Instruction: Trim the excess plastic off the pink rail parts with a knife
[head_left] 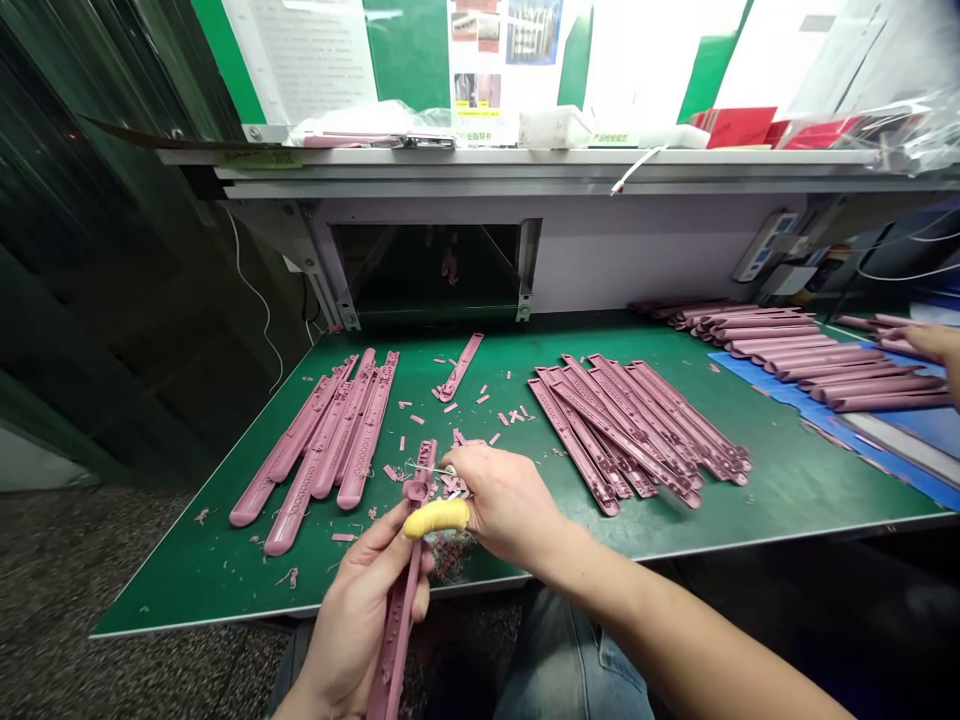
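Note:
My left hand (346,612) is closed around a long pink plastic strip (396,645), which tilts up and away from me past the table's front edge. Its hollow, studded side shows. Closed in my right hand (510,500) is a slim tool with a thin metal tip (429,468), lying across the strip's far end; most of its handle is hidden by my fingers. A yellow finger cot (441,517) covers one digit of that hand, close to the strip. Small pink plastic scraps (454,487) lie beneath and beyond my hands.
Several pink strips (322,430) lie on the left, more (637,430) on the right. A single strip (461,368) lies farther back. Stacked strips (832,365) rest on a blue sheet, near another person's hand (941,345). Behind is a chute opening (439,270) under a shelf (480,170).

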